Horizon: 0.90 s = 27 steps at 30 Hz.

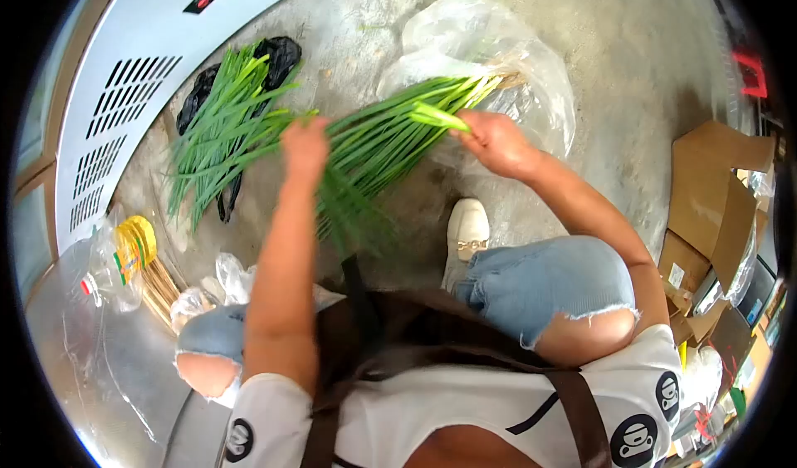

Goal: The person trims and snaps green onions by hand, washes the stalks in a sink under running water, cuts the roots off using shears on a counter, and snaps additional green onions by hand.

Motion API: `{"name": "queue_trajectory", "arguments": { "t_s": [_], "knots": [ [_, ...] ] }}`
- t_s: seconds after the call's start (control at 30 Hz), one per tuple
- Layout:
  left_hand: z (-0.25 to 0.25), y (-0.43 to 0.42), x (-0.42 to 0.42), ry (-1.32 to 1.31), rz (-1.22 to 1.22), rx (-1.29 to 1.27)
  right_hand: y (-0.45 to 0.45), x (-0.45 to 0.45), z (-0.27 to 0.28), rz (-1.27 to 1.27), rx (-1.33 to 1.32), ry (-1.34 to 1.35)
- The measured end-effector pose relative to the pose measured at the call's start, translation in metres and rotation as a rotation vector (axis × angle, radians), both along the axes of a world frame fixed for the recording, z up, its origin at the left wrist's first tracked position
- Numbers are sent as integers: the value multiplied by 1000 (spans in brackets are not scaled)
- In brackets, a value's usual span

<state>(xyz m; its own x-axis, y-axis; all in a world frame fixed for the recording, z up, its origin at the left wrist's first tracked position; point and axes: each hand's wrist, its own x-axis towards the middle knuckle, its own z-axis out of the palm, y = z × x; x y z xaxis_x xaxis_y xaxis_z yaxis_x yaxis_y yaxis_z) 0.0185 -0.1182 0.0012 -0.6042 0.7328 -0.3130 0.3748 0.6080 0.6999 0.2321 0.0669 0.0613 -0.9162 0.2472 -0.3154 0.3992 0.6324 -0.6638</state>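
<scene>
My right hand (498, 142) is closed around the pale green stalk ends of a few green onions (438, 117). My left hand (305, 146), somewhat blurred, is closed among long green leaves to the left; some leaves hang blurred just below it. Between and beyond the hands lies a large bunch of green onions (390, 136), its root ends toward the upper right on a clear plastic bag (531, 94). Farther left, another pile of green onions (224, 127) rests on a black plastic bag (282, 57) on the floor.
A white appliance with vents (108, 111) stands along the left. Near my left knee are a yellow-labelled plastic bottle (133, 248) and thin wooden sticks (158, 289). Opened cardboard boxes (706, 194) are at the right. My shoe (469, 225) is on the concrete floor (623, 69).
</scene>
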Motion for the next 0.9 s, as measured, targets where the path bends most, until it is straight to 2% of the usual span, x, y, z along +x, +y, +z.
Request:
{"name": "queue_trajectory", "arguments": {
  "t_s": [0.07,0.1,0.17,0.2,0.23,0.27,0.33,0.37,0.47,0.53,0.6,0.63,0.7,0.83,0.9],
  "knots": [
    [37,4,-21,-417,398,-87,21,6,-26,-125,115,-16],
    [29,-3,-18,-257,229,-173,34,3,-44,-42,229,53],
    [50,26,21,-120,17,-89,55,-8,-63,37,356,282],
    [48,35,35,-161,4,-52,59,-10,-68,37,367,282],
    [43,41,47,-204,-14,-22,59,-12,-74,46,419,105],
    [39,50,54,-134,-59,-38,60,-15,-76,55,469,-68],
    [20,56,66,42,-151,-15,64,-15,-68,89,481,2],
    [20,58,70,38,-145,-19,65,-16,-61,127,491,71],
    [25,62,79,183,-133,208,61,-18,-30,162,460,143],
    [29,62,79,243,-213,218,58,-19,-18,177,447,190],
    [32,64,83,339,-279,286,53,-22,-7,98,246,-88],
    [34,65,84,342,-285,288,52,-22,-1,92,249,-85],
    [36,64,86,403,-293,265,46,-25,15,50,121,-258],
    [35,67,86,474,-359,279,36,-26,21,63,147,-314],
    [28,68,80,577,-333,101,29,-24,24,25,68,-253]
  ]
}}
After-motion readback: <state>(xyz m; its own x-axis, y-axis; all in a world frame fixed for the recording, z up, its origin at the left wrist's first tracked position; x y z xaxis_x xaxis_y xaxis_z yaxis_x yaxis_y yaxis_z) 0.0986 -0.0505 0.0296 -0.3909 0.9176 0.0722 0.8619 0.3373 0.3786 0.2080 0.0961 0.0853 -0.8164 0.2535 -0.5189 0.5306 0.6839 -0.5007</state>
